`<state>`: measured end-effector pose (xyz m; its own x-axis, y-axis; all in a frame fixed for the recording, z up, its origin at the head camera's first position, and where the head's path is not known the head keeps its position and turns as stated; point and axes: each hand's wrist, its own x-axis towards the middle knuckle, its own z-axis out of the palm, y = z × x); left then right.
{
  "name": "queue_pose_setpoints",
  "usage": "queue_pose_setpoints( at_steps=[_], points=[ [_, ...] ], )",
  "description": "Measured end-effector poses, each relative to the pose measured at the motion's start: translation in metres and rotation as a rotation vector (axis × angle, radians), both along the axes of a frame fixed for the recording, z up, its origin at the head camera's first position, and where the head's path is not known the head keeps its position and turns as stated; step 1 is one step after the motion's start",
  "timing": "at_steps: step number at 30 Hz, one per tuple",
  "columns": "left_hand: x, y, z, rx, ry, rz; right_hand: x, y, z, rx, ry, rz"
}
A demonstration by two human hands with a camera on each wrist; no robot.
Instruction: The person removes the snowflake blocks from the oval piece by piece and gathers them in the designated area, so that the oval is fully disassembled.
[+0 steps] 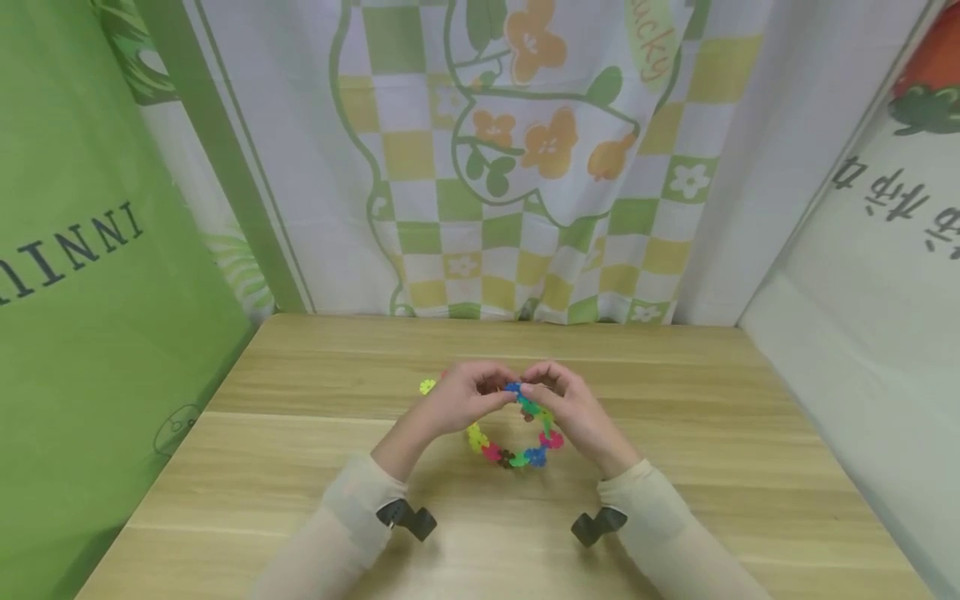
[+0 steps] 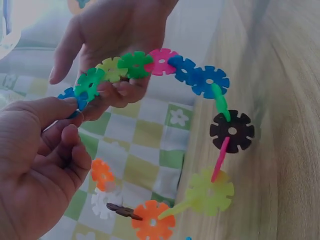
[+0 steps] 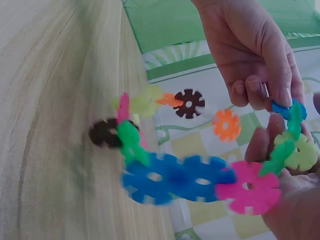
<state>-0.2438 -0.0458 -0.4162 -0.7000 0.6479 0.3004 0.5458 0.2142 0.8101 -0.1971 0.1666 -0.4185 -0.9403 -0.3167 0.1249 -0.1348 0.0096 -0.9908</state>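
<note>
A chain of colourful notched plastic discs hangs in a loop below both hands. Between thumb and fingers, my left hand pinches a blue disc at one end, joined to a green disc. My right hand is close beside it, its loosely bent fingers behind and under the chain while its thumb stands apart in the left wrist view. Pink, blue, dark brown, yellow and orange discs follow round the loop. An orange disc shows at the chain's far side.
The wooden table spreads beneath the hands. A yellow-green disc shows just left of my left hand. A patterned curtain hangs behind the table, with a green cloth at the left. Black wrist devices sit on both sleeves.
</note>
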Motion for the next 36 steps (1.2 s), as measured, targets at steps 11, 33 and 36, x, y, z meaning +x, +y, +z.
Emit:
queue_pose_setpoints(
  at_steps=[11, 33, 36],
  points=[
    [0.002, -0.007, -0.002, 0.138, -0.104, 0.008, 0.002, 0.005, -0.005, 0.118, -0.031, -0.026],
    [0.005, -0.013, -0.004, 0.215, -0.254, -0.172, 0.005, 0.007, -0.003, 0.186, 0.011, 0.009],
    [0.006, -0.014, -0.004, 0.203, -0.249, -0.165, 0.005, 0.006, -0.003, 0.197, 0.011, 0.008]
  ],
)
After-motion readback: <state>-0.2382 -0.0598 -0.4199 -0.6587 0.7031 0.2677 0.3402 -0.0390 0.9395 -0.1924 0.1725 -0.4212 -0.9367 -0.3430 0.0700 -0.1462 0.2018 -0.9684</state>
